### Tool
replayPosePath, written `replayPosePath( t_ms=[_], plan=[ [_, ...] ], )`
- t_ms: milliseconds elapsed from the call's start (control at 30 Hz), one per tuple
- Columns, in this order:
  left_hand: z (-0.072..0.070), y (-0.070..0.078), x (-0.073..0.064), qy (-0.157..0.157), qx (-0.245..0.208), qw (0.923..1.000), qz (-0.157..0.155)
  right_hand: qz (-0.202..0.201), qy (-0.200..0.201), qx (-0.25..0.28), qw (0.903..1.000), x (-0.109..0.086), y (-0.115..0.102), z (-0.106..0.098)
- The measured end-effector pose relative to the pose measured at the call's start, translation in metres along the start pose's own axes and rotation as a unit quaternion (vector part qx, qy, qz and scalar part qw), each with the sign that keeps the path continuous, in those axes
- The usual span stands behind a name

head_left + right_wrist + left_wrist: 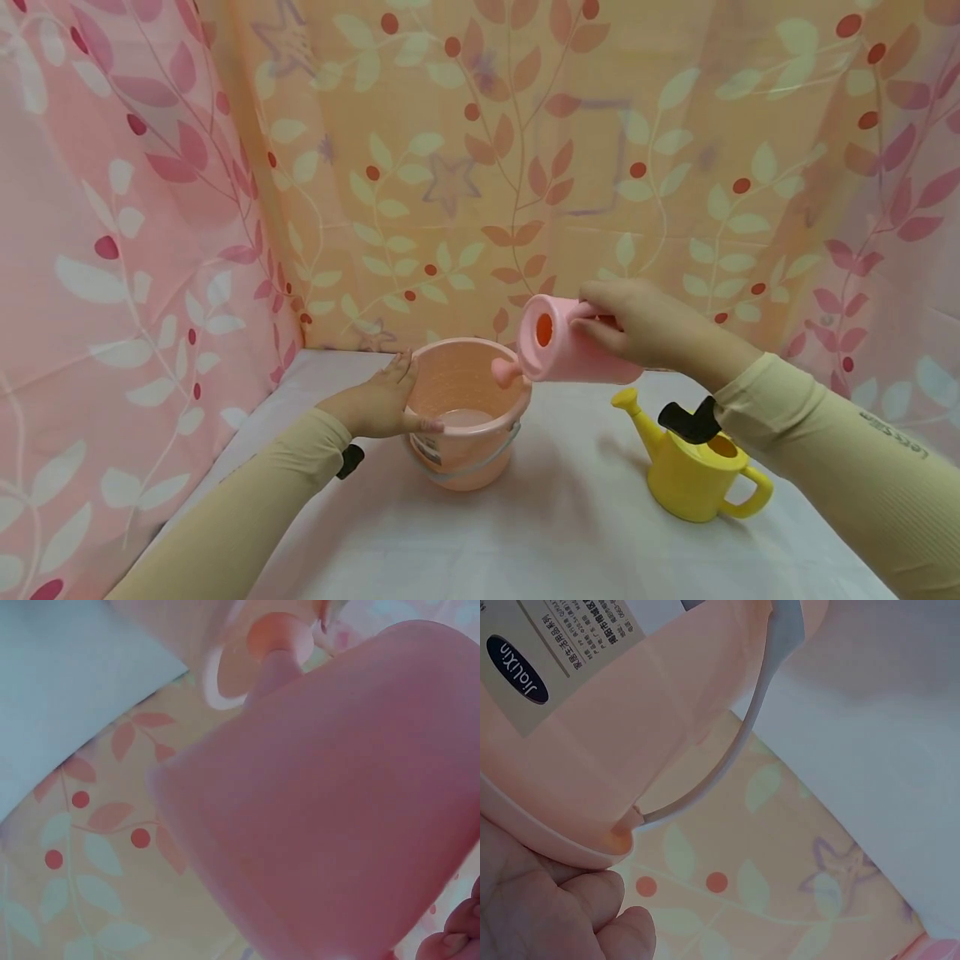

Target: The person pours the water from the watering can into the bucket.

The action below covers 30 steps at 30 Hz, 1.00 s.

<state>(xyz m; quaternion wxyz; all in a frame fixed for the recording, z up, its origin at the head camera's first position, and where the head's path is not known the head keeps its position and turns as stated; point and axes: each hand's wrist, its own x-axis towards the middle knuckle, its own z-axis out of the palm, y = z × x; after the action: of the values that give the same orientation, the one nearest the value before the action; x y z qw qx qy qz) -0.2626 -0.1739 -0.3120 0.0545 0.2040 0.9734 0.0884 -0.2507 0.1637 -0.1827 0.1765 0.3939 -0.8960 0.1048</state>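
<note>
At the right of the frame a yellow watering can (686,487) stands on the white-covered table (570,542), a black wrist mount (688,422) partly hiding its top, with leaf-printed cloth (450,108) behind. Near the centre, the right hand (641,323) grasps a smooth pink watering can (573,354) by its handle, tipped sideways, its round-tipped spout over the peach bucket (480,443), whose rim the left hand (378,402) grips. The bucket looks like glossy plastic, round and tapering, with a thin grey bail (735,750).
</note>
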Motion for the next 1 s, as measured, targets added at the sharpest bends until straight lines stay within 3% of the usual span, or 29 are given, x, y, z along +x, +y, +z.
replayPosePath(
  t_ms=[300,633,1000],
  plan=[
    [0.002,-0.001,0.001,0.003,0.005,1.0,0.005,0.022,0.034,0.053,0.9978,-0.013,0.015,0.009],
    [0.003,-0.002,0.002,0.003,0.005,1.0,0.003,0.051,0.087,0.07,0.9924,-0.031,0.024,0.014],
    [0.001,-0.001,0.001,0.0,0.008,1.0,0.003,0.113,0.108,0.102,0.9823,-0.047,0.026,0.028]
  ],
)
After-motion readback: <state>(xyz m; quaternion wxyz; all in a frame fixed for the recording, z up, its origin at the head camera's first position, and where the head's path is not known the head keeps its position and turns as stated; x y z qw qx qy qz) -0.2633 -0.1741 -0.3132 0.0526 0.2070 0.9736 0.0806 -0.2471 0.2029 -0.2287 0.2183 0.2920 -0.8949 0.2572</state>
